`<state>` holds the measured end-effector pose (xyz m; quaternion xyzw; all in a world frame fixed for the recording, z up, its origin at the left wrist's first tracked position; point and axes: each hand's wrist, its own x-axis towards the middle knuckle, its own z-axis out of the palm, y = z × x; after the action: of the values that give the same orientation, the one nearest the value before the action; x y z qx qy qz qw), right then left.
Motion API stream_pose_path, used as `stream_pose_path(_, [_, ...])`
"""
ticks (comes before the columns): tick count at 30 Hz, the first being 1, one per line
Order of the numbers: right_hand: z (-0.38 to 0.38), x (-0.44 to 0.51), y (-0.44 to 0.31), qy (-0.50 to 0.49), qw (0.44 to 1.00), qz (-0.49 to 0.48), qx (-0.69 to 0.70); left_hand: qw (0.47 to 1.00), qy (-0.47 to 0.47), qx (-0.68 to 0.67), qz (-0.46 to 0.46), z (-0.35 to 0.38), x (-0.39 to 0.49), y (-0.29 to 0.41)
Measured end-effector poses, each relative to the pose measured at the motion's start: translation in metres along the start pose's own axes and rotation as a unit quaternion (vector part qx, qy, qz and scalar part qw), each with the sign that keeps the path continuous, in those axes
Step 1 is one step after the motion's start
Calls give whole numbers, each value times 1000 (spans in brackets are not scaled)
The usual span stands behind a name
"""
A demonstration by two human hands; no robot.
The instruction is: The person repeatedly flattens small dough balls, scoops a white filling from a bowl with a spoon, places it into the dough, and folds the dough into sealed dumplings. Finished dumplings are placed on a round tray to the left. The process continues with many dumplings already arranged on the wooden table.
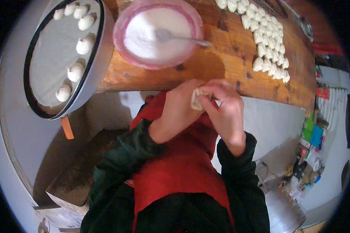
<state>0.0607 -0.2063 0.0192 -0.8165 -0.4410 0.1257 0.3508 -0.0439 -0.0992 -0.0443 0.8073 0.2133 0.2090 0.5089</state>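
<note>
Both of my hands meet in front of the wooden table's edge, above the red apron. My left hand (179, 109) cups a small piece of pale dough (196, 100), mostly wrapped by its fingers. Thumb and fingers of my right hand (226, 106) pinch the dough's rim. Beyond them on the table stands a pink bowl (122, 49) of white powder (138, 35), with a metal spoon (186, 39) lying in it and its handle over the rim. At the left, several round filled dough balls (75, 72) with pinched tops sit on a mesh-bottomed round steamer tray (49, 61).
Rows of small cut dough pieces (268, 43) lie on the right of the wooden table (215, 61). An orange handle (67, 128) sticks out below the tray. Boxes and bags (312, 137) are piled by the right wall.
</note>
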Motion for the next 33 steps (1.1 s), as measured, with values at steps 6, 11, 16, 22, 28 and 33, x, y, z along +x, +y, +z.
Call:
stream_pose_path(6, [10, 87, -36, 61, 985, -135, -94, 983, 126, 73, 113, -51, 71, 9])
stream_pose_path(11, [20, 127, -41, 0, 986, -161, -30, 980, 132, 109, 99, -86, 94, -8])
stream_pose_path(16, [10, 141, -25, -121, 977, -152, 86, 983, 129, 110, 73, -94, 97, -20])
stream_pose_path(22, [18, 157, -23, -155, 976, -136, 63, 987, 88, 129, 46, -90, 100, -21])
stream_pose_path(28, [28, 153, -35, -92, 972, -180, -116, 986, 89, 140, 26, -88, 97, -23])
stream_pose_path(33, [19, 132, -25, -84, 968, -24, 236, 982, 149, 104, 45, -107, 89, -19])
